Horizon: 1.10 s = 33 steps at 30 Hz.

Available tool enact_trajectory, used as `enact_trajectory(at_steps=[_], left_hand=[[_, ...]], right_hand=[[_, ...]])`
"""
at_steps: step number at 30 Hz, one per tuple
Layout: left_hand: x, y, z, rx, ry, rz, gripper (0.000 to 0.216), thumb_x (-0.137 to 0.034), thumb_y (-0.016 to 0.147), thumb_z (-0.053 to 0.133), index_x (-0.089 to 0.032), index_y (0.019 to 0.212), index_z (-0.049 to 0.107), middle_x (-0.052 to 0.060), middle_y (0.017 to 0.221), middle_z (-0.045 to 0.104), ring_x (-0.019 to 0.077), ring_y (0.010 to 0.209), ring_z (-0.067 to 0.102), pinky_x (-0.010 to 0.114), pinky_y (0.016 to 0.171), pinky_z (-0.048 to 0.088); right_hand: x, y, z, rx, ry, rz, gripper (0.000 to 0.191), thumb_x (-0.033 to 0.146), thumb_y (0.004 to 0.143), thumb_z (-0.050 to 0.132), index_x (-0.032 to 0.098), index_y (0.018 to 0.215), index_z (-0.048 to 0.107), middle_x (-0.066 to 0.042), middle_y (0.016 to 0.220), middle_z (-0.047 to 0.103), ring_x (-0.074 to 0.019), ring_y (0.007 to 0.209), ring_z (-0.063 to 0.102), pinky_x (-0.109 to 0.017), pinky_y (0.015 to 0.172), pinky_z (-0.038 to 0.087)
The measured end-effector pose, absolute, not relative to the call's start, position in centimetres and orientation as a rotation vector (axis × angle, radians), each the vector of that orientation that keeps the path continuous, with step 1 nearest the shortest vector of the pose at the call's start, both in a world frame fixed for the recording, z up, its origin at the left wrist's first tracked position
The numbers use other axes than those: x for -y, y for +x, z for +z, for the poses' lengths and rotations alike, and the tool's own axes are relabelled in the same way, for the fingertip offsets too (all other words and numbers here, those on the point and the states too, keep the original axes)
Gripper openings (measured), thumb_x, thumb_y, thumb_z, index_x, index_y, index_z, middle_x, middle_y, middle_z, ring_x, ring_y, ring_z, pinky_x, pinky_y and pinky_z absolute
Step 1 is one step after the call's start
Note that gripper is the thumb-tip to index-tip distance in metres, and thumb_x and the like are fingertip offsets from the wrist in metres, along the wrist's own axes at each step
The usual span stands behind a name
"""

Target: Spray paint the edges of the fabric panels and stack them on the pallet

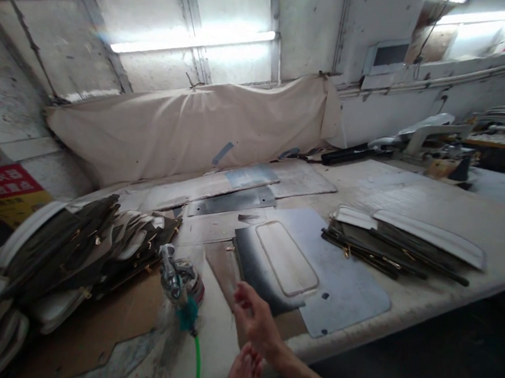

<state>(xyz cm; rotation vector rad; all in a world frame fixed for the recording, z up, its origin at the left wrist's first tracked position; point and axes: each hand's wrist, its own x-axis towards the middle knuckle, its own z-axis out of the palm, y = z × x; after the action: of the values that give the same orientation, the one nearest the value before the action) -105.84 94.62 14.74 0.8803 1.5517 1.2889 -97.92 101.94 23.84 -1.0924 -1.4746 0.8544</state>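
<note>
My right hand (257,320) hovers over the near edge of the workbench (436,202), fingers loosely spread and holding nothing. Just below it my left hand (244,377) shows only its fingers, stretched out and empty, close to the right forearm. The nearest thing is a metal spray gun (178,284) with a green hose (196,366), standing left of my hands. Ahead of the right hand lies a dark flat panel (253,267) with a beige rounded-rectangle piece (286,259) on it, resting on a grey sheet (346,283).
A heap of dark and white shaped pieces (83,249) fills the left of the bench. Another stack of long pieces (402,247) lies on the right. Beige cloth (196,123) hangs along the back wall. A red and yellow sign (4,190) is at far left.
</note>
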Motion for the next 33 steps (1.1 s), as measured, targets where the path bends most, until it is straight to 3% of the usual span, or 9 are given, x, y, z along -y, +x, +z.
enact_trajectory(at_steps=[2, 4, 7, 9, 19, 25, 33], left_hand=[[-97.0, -102.1, 15.6, -1.184, 0.376, 1.297, 0.018, -0.023, 0.073, 0.052, -0.018, 0.088, 0.061, 0.012, 0.094, 0.067, 0.0206, 0.091, 0.064, 0.035, 0.085, 0.052], [-99.0, -99.0, 16.5, -1.082, 0.075, 1.293, 0.013, -0.017, 0.073, 0.052, -0.015, 0.084, 0.060, 0.011, 0.094, 0.065, 0.0171, 0.087, 0.064, 0.031, 0.084, 0.051], [-100.7, -96.1, 17.4, -1.127, -0.065, 1.313, 0.007, -0.013, 0.075, 0.051, -0.015, 0.071, 0.056, 0.008, 0.081, 0.062, 0.0112, 0.073, 0.063, 0.025, 0.079, 0.052], [-101.2, -94.9, 17.6, -1.146, -0.057, 1.342, 0.012, -0.012, 0.076, 0.050, -0.015, 0.065, 0.054, 0.005, 0.072, 0.059, 0.0088, 0.068, 0.061, 0.022, 0.076, 0.052], [-102.3, -90.5, 16.7, -1.186, 0.206, 1.465, 0.017, -0.021, 0.076, 0.058, -0.014, 0.062, 0.050, -0.002, 0.061, 0.050, 0.0086, 0.060, 0.060, 0.024, 0.071, 0.054], [-102.8, -91.2, 16.4, -1.169, 0.207, 1.406, 0.011, -0.018, 0.079, 0.051, -0.012, 0.070, 0.052, 0.008, 0.075, 0.063, 0.0141, 0.073, 0.065, 0.027, 0.074, 0.055], [-103.9, -92.0, 17.4, -1.083, 0.117, 1.381, 0.011, -0.017, 0.078, 0.053, -0.013, 0.069, 0.050, 0.010, 0.072, 0.065, 0.0178, 0.074, 0.067, 0.035, 0.080, 0.054]], right_hand=[[-100.8, -91.2, 20.9, 1.562, -1.407, 0.587, 0.036, 0.022, 0.082, 0.041, 0.018, 0.117, 0.050, -0.006, 0.097, 0.068, -0.0154, 0.084, 0.064, -0.027, 0.076, 0.053], [-100.1, -84.7, 18.1, 1.566, -1.551, 0.485, 0.037, 0.016, 0.080, 0.036, 0.013, 0.111, 0.055, -0.012, 0.098, 0.067, -0.0198, 0.085, 0.065, -0.033, 0.076, 0.054], [-99.6, -77.6, 15.3, 1.611, -1.695, 0.339, 0.039, 0.008, 0.072, 0.037, 0.010, 0.102, 0.062, -0.018, 0.104, 0.064, -0.0273, 0.099, 0.059, -0.044, 0.089, 0.047], [-99.4, -75.3, 14.4, 1.682, -1.740, 0.275, 0.040, 0.003, 0.068, 0.038, 0.009, 0.098, 0.065, -0.019, 0.104, 0.064, -0.0286, 0.102, 0.057, -0.044, 0.092, 0.044], [-99.4, -73.5, 14.0, 1.963, -1.772, 0.107, 0.042, -0.006, 0.067, 0.041, 0.011, 0.097, 0.065, -0.015, 0.101, 0.065, -0.0250, 0.099, 0.057, -0.037, 0.089, 0.046], [-99.9, -73.3, 14.0, 2.014, -1.806, 0.102, 0.040, -0.005, 0.069, 0.041, 0.009, 0.097, 0.065, -0.015, 0.105, 0.064, -0.0243, 0.100, 0.056, -0.035, 0.089, 0.047], [-100.8, -74.3, 14.7, 2.114, -1.840, 0.075, 0.041, -0.004, 0.072, 0.038, 0.008, 0.101, 0.064, -0.016, 0.107, 0.063, -0.0241, 0.100, 0.056, -0.036, 0.089, 0.047]])
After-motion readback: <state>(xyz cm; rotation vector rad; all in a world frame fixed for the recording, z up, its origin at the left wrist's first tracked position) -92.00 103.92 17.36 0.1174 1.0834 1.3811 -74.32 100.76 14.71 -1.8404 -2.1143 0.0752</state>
